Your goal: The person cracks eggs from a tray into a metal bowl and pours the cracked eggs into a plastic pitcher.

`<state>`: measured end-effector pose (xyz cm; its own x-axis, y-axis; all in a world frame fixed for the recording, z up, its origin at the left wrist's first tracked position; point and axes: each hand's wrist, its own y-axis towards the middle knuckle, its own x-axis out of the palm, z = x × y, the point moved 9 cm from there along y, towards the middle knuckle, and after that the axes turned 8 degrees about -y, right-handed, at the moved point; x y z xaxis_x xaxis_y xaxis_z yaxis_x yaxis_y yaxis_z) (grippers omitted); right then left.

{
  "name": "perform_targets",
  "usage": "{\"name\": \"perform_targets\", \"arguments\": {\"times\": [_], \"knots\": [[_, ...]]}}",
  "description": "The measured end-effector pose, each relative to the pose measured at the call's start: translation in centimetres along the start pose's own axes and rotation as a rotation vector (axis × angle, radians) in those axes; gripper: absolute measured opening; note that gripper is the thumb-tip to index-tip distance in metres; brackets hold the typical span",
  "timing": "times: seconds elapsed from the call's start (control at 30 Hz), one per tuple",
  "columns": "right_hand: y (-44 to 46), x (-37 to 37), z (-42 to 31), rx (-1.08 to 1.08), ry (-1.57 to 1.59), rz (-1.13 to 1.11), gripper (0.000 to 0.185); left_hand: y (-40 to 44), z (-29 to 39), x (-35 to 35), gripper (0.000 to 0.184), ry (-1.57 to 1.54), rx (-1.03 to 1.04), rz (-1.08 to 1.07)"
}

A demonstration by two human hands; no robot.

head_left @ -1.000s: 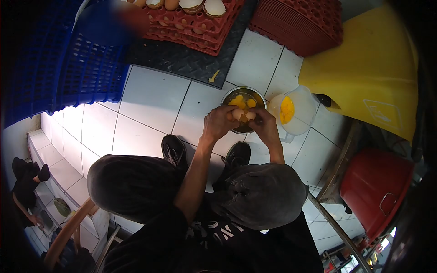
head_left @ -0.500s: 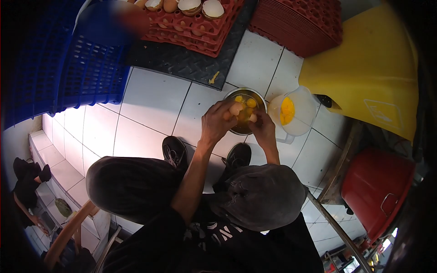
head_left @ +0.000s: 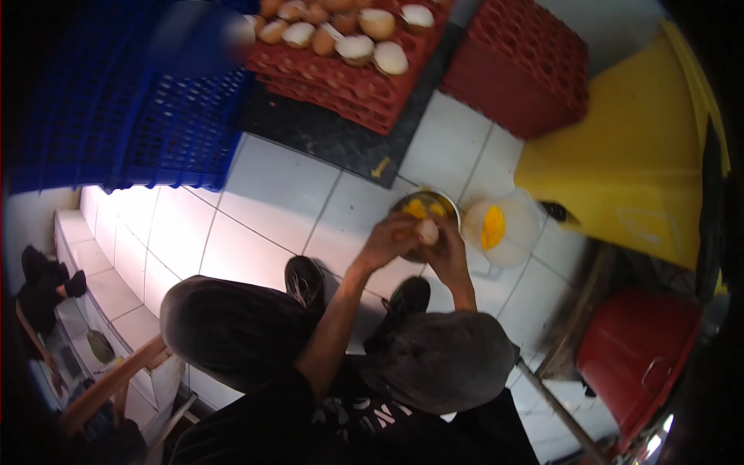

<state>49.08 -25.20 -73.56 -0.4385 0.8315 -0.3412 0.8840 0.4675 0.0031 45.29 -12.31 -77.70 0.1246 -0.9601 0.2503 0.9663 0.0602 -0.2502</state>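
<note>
A round metal bowl stands on the tiled floor with egg yolks showing inside it. Just over its near side, my left hand and my right hand come together. Between them is a pale, light-brown eggshell, with the fingers of both hands closed on it. My fingers partly hide the shell and the near part of the bowl. To the right of the bowl sits a translucent plastic jug with orange-yellow yolk in it.
Red egg trays bearing eggshells stand on a black platform ahead. More stacked red trays are behind. Blue crates stand left; a yellow bin and red tub stand right. Another person's hand shows far left.
The camera view has tilted, so more of the shell-filled tray shows. My hands have drawn together, bringing the eggshell between them above the bowl's near side.
</note>
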Motion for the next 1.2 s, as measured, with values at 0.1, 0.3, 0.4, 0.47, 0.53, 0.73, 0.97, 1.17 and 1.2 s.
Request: {"name": "perform_targets", "arguments": {"times": [0.1,0.3,0.4,0.47,0.53,0.73,0.97,1.17,1.2], "knots": [[0.9,-1.3,-1.3,0.127,-0.071,0.008,0.059,-0.1,0.5,0.6,0.051,-0.285,-0.154,0.031],[10.9,-5.7,-16.3,-0.096,-0.342,0.116,0.054,0.3,-0.2,-0.6,0.049,-0.32,-0.18,0.138],[17.7,-4.6,-23.9,-0.277,-0.431,0.074,0.053,0.1,-0.7,0.5,0.041,-0.188,-0.158,0.076],[21.7,-3.3,-26.1,-0.266,-0.46,0.011,0.053,0.0,-2.4,0.8,0.042,-0.203,-0.122,0.04],[24.5,-2.1,-26.9,-0.325,-0.481,0.017,0.055,0.0,-2.2,1.2,0.043,-0.176,-0.142,0.006],[31.1,-3.6,-28.5,-0.262,-0.531,0.101,0.058,0.0,-2.4,0.8,0.046,-0.17,-0.177,0.036],[40.6,-6.2,-22.2,0.156,-1.068,-0.055,0.052,0.3,-4.0,0.5,0.05,-0.255,-0.154,0.021],[40.8,-7.8,-19.5,0.019,-0.908,-0.025,0.053,0.8,-4.2,-0.5,0.051,-0.241,-0.198,0.062],[39.9,-8.8,-19.6,0.002,-0.771,0.043,0.053,0.7,-5.0,-0.5,0.052,-0.283,-0.194,0.069]]}}
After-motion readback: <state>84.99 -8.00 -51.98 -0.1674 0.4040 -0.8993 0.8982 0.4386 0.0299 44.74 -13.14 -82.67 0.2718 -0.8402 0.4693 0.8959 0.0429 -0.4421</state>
